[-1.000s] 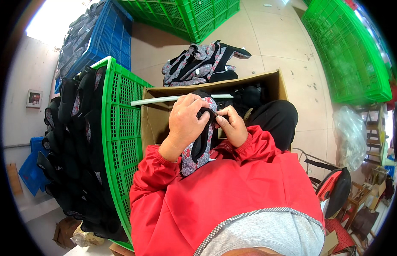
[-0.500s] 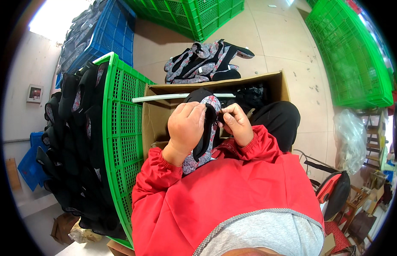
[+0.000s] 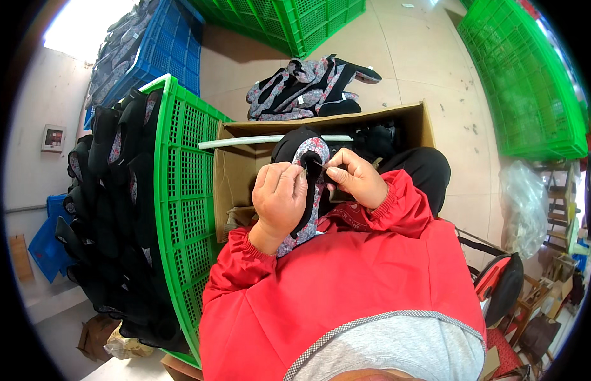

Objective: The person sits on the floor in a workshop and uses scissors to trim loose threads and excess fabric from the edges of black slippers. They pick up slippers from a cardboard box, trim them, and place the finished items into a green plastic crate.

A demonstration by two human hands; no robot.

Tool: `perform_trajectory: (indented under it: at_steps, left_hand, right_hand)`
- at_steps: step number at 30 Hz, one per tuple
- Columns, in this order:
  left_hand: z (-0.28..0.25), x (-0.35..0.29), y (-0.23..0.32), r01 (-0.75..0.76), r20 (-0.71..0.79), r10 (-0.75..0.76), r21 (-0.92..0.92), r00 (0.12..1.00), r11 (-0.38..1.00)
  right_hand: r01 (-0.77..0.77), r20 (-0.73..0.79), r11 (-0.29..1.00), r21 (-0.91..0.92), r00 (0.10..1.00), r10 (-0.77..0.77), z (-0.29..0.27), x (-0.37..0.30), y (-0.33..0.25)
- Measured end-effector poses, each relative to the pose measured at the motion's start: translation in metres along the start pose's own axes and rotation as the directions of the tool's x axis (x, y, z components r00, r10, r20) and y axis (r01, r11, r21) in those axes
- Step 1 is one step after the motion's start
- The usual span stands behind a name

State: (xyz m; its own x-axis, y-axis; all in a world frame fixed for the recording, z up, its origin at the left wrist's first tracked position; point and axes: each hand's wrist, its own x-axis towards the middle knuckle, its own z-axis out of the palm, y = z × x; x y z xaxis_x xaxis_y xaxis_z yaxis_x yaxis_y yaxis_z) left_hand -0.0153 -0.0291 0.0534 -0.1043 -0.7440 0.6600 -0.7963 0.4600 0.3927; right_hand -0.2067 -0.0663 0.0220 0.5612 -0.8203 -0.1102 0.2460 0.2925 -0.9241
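Note:
A cloth shoe (image 3: 312, 145) in black and grey floral fabric is held in front of my chest, its dark opening facing up. My left hand (image 3: 279, 197) is closed on the shoe's left side, fingertips pressed against the rim of the opening. At the opposite rim, my right hand (image 3: 357, 178) is closed in a pinch. What sits between its thumb and finger is too small to make out. The shoe hangs over an open cardboard box (image 3: 227, 178), with a pale strip (image 3: 244, 141) lying across the box behind it.
On my left stands a green crate (image 3: 181, 190) beside stacked black shoes (image 3: 111, 209). A pile of floral shoes (image 3: 308, 89) lies on the floor beyond the box. More green crates (image 3: 524, 82) and a blue crate (image 3: 171, 51) stand farther out. A clear plastic bag (image 3: 523, 206) hangs at right.
My hands have moved slightly apart, the right one shifting right. The shoe's opening now shows wider near its far end. My left hand still grips the shoe.

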Motion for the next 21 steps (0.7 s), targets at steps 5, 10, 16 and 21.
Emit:
perform_trajectory:
  at_steps: [5,10,16,21]
  left_hand:
    - [0.004,0.000,-0.003,-0.033,-0.031,0.033,0.003,0.999,0.999]
    - [0.006,-0.002,-0.005,-0.048,-0.030,0.049,0.010,0.998,0.999]
    - [0.009,-0.005,-0.007,-0.067,-0.019,0.067,0.013,0.998,0.998]
    - [0.010,-0.005,-0.007,-0.065,-0.011,0.066,0.020,0.998,0.998]
  right_hand:
    - [0.103,-0.164,0.856,-0.506,0.963,-0.213,0.009,0.000,0.009]
    - [0.063,-0.300,0.808,-0.586,0.909,-0.289,0.026,-0.001,0.022]
    - [0.114,-0.321,0.761,-0.639,0.859,-0.398,0.036,0.006,0.031]
    - [0.085,-0.333,0.792,-0.605,0.876,-0.349,0.039,0.010,0.032]
